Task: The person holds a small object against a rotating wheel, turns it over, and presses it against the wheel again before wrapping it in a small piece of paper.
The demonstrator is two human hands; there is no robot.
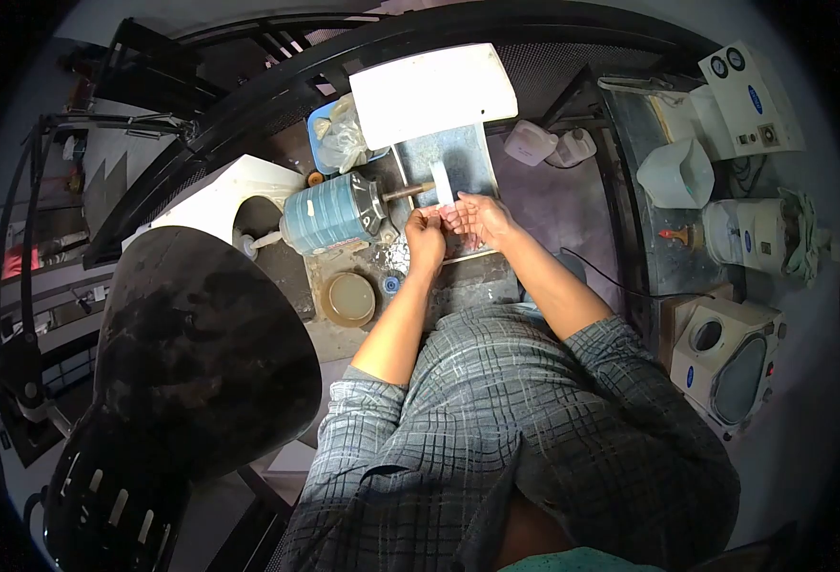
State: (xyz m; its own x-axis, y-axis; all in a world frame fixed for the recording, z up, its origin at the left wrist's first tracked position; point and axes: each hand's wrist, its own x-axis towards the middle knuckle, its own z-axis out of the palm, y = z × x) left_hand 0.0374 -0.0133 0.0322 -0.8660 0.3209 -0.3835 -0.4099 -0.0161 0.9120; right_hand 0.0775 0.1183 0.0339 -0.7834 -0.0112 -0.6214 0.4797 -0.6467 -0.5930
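While working through the head view (the only one supplied), locating the white wheel (pixel 442 182) mounted edge-on at the end of the shaft (pixel 407 193) of the blue motor (pixel 329 212), over the metal tray (pixel 472 157) and under the white hood (pixel 434 91). Finding both hands meeting just below that wheel, near it but not clearly touching.

Reading the left hand (pixel 427 240) as curled, fingers folded toward the palm, knuckles toward the wheel; contents of the curl, if any, too small and too shaded for telling. Reading the right hand (pixel 478 218) as mostly open, palm turned up, fingers stretching across toward the left fingertips, touching or almost so; gripping nothing visible.

Judging the wheel as light, stiff at the hub and softer toward the rim, fixed on the shaft rather than lying loose. Judging the rim as grabby rather than slippery, hence a poor place for fingertips. Favouring the flat side faces close to the hub as the hold point, taking them between thumb and forefinger, knuckles clear of the edge. Treating spin or standstill as unreadable from a single frame.

Noting nearby, well apart from the hands: a round brown dish (pixel 348 298) left of the left forearm, a blue tub (pixel 318 121) of crumpled plastic behind the motor, two pale bottles (pixel 532 143) and a white jug (pixel 676 173) to the right, white bench machines (pixel 737 357) beyond.
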